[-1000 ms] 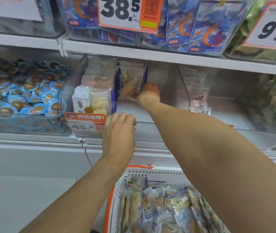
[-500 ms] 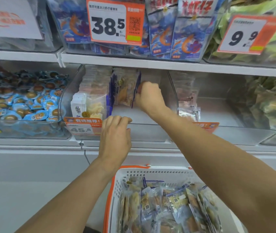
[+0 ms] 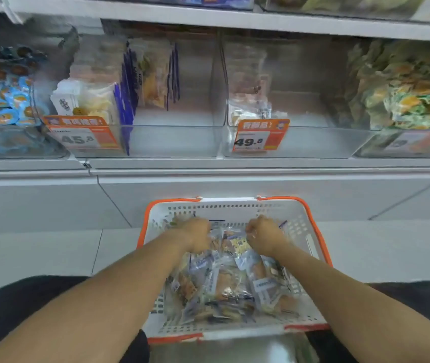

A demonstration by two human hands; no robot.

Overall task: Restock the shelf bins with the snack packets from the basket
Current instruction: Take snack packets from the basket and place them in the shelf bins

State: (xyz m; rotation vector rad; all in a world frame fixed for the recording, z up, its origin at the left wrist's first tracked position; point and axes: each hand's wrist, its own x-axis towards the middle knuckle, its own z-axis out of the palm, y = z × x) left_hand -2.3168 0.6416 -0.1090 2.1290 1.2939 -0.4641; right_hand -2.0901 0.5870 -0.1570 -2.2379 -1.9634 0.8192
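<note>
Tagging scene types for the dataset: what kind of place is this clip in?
Most likely a shop's snack aisle. Clear shelf bins hold packaged snacks, orange price tags hang on the bin fronts, and a white shopping basket of snack packets sits below the shelf.

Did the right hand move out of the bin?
Yes. The right hand left the bin and came down into the basket.

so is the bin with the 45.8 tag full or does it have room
Room left. In the 45.8 bin, packets stand only along the left side and back; the right part shows bare floor.
</note>
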